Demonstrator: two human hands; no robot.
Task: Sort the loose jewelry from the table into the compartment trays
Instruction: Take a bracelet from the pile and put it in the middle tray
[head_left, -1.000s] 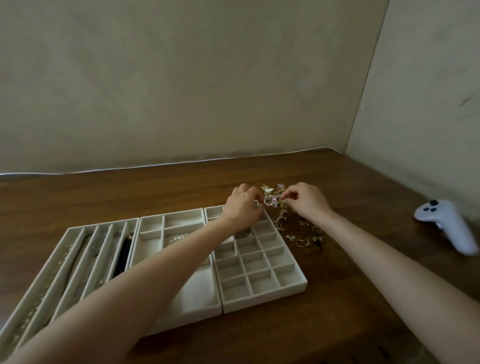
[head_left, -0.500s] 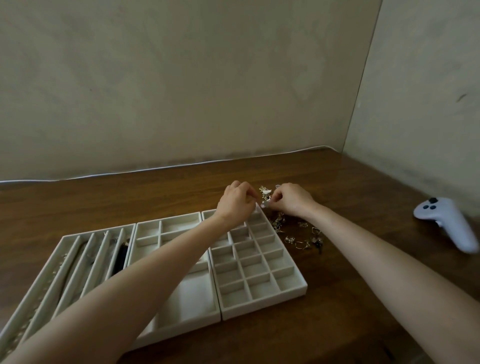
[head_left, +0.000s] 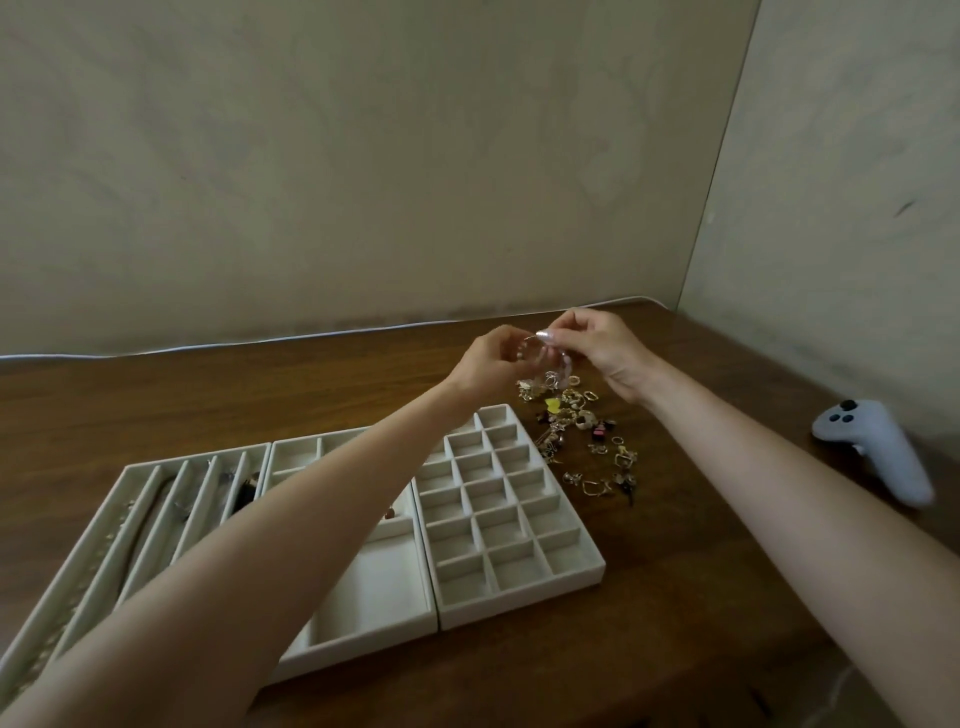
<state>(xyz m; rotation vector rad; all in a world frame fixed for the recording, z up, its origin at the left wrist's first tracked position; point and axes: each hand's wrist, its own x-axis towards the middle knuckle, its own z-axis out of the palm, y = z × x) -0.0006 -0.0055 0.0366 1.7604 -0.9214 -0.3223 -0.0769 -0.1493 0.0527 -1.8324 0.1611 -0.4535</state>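
Left hand (head_left: 493, 358) and right hand (head_left: 605, 348) pinch a thin silvery piece (head_left: 534, 343) above the pile (head_left: 582, 426): probably light, bendable, hold its edge.

- Two bare hands: left hand (head_left: 488, 364), right hand (head_left: 605, 348).
- Three white compartment trays: left tray (head_left: 130, 470), middle tray (head_left: 358, 642), right tray (head_left: 519, 605).
- One silvery piece (head_left: 529, 339), pinched between both hands.
- One scatter of loose jewelry (head_left: 576, 415), its pieces too many to count.
- One pale game controller (head_left: 872, 452).
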